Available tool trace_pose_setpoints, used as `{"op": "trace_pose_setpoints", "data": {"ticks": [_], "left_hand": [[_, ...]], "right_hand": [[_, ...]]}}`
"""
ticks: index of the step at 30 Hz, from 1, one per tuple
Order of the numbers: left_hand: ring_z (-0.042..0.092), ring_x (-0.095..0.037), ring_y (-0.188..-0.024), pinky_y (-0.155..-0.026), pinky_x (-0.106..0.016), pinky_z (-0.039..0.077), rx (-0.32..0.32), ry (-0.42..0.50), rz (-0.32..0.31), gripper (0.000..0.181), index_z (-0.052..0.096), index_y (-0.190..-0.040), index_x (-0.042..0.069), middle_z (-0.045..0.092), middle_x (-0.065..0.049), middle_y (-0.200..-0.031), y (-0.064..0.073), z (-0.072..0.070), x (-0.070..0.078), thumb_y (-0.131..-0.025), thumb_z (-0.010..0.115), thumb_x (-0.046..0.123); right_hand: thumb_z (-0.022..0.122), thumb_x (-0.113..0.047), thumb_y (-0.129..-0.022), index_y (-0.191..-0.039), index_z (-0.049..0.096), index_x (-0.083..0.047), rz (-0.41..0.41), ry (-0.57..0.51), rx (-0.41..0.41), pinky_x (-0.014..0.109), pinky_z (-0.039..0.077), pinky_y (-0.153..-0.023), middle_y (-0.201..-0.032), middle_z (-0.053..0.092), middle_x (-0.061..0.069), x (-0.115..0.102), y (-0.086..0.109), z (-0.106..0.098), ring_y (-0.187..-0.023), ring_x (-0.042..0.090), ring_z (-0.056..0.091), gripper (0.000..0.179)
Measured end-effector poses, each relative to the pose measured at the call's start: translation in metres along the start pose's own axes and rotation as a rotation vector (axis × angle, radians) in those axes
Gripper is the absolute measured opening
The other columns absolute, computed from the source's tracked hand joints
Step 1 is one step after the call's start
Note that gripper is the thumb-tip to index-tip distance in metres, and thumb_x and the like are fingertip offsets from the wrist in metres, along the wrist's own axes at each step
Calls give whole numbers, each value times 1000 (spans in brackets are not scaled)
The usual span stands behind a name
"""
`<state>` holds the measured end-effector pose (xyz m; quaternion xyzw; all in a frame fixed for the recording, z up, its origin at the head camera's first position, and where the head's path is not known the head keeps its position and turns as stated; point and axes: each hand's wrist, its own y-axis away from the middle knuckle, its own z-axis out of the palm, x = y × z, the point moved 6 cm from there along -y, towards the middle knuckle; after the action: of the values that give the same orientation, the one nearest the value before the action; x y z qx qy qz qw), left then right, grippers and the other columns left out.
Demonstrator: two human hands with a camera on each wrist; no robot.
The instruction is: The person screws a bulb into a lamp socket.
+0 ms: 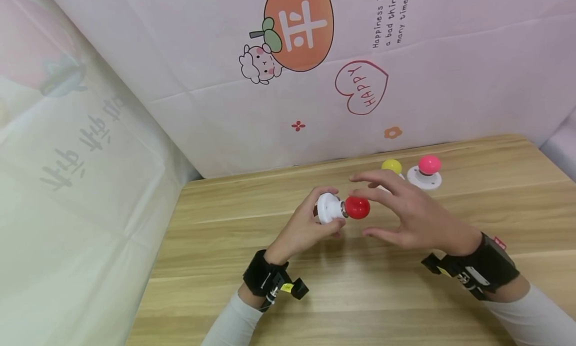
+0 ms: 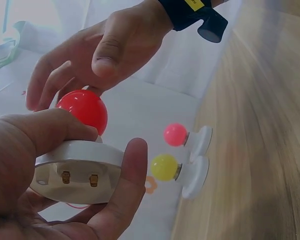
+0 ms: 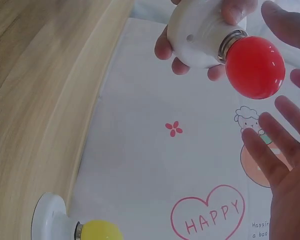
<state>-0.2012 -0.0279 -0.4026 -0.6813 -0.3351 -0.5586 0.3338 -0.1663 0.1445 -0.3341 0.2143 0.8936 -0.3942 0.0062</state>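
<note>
My left hand grips a white round lamp socket by its base, thumb on one side and fingers round the other. A red bulb sits in the socket, its metal collar partly showing, and points to the right. In the left wrist view the underside of the socket faces the camera, with two brass terminals inside. My right hand is spread around the red bulb, fingers apart and thumb below. The right wrist view shows a gap between those fingers and the bulb.
Behind my right hand, a yellow bulb and a pink bulb stand in white sockets near the back of the wooden table. A printed white cloth hangs behind the table, and another cloth hangs at the left.
</note>
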Motion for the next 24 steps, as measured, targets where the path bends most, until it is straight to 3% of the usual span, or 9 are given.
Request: {"op": "trace_pose_setpoints", "data": {"ticks": [10,20,24], "left_hand": [[62,-27,-93,-69,-41,61,-12,32,-15,55,45,-132,25,47,-6,-122,0,-1,-1,-86,70,9],[62,-27,-92,-71,-45,61,-21,48,-19,54,45,-132,25,47,-9,-120,1,0,0,-86,70,9],[63,-27,-90,-70,-42,61,-23,44,-21,54,45,-131,25,48,-10,-119,2,0,0,-86,70,9]], "right_hand": [[86,-30,-67,-119,64,-10,-92,-44,5,28,40,-106,-133,53,16,-11,-4,-1,-121,29,47,60],[73,-35,-85,-120,65,-13,-107,-43,-30,25,34,-111,-134,52,16,-10,0,5,-123,29,46,42],[79,-22,-77,-120,65,-14,-104,-48,-45,26,33,-111,-134,53,15,-9,2,8,-123,29,46,46]]}}
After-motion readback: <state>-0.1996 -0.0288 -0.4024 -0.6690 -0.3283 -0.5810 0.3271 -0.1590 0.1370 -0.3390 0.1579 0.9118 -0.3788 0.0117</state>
